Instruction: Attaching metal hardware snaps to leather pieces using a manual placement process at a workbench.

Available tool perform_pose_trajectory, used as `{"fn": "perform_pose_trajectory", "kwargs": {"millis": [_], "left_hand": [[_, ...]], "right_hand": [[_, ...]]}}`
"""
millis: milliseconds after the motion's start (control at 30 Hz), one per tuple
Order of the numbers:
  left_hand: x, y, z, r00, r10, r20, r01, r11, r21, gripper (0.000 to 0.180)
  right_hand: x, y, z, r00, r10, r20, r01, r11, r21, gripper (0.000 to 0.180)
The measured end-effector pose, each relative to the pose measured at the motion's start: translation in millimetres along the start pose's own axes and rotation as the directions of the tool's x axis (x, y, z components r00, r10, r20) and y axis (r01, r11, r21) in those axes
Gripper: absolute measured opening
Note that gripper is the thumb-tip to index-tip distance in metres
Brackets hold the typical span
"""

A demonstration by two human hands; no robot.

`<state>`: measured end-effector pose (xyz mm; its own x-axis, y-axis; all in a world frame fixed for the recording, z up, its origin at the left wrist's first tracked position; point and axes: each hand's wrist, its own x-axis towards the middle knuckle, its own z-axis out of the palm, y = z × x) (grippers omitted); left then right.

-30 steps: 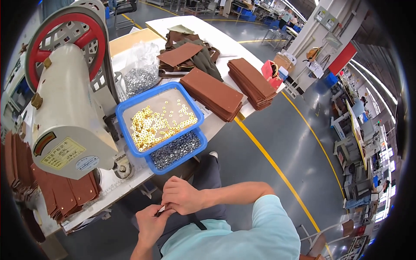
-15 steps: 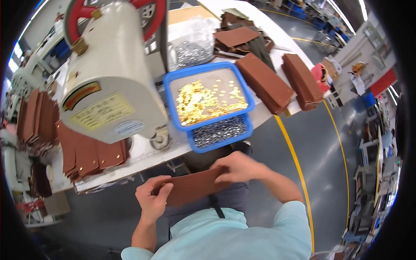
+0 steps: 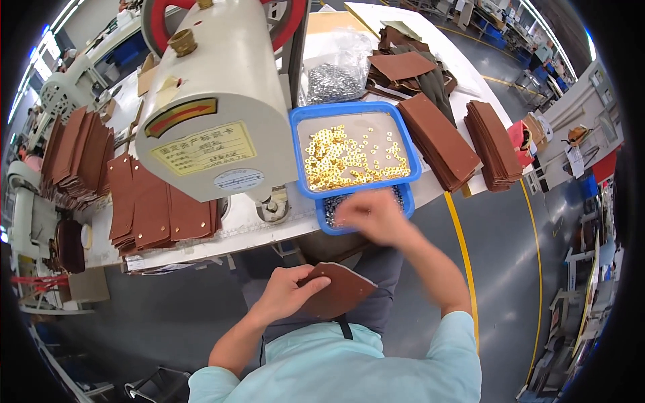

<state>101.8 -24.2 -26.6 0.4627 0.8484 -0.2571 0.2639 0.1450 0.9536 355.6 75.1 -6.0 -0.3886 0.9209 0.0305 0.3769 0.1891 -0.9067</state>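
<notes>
Matt brown leather piece (image 3: pixel 339 289), glossy blue plastic tray (image 3: pixel 355 149) of shiny brass-coloured metal eyelets (image 3: pixel 349 158), smooth cream-painted metal press (image 3: pixel 218 101).

Before me: one cream press machine (image 3: pixel 215 114) with a red flywheel (image 3: pixel 161 27), on the white worktop (image 3: pixel 201 235). To my left, brown leather pieces (image 3: pixel 151 208) laid in overlapping rows, more stacked behind (image 3: pixel 77 154). To my right, two stacks of brown leather (image 3: pixel 440 141) (image 3: pixel 494 144). Behind the machine, a clear bag of silver hardware (image 3: pixel 334 74) and loose dark leather cuts (image 3: pixel 406 64). A yellow line (image 3: pixel 463 262) crosses the grey floor.
</notes>
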Motion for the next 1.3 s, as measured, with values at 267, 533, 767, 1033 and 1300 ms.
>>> {"fn": "perform_pose_trajectory", "kwargs": {"millis": [267, 533, 767, 1033, 1300], "left_hand": [[-3, -20, 2, 0.992, -0.009, -0.127, -0.031, 0.949, -0.315, 0.032], [-1, -12, 1, 0.988, -0.005, -0.157, -0.073, 0.873, -0.483, 0.033], [-3, -19, -1, 0.984, -0.019, -0.175, -0.080, 0.837, -0.541, 0.035], [-6, -10, 0, 0.965, 0.029, -0.261, -0.150, 0.876, -0.458, 0.034], [-7, 0, 7, 0.977, 0.030, -0.210, -0.136, 0.852, -0.506, 0.033]], "right_hand": [[79, 39, -48, 0.991, 0.092, -0.099, -0.132, 0.817, -0.561, 0.017], [95, 39, -40, 0.992, 0.053, -0.118, -0.123, 0.671, -0.731, 0.011], [74, 18, -28, 0.950, -0.202, -0.240, -0.040, 0.681, -0.731, 0.009], [-36, -51, 56, 0.907, -0.413, -0.080, 0.369, 0.873, -0.318, 0.017], [-55, -36, 64, 0.961, -0.245, -0.130, 0.216, 0.956, -0.200, 0.017]]}}
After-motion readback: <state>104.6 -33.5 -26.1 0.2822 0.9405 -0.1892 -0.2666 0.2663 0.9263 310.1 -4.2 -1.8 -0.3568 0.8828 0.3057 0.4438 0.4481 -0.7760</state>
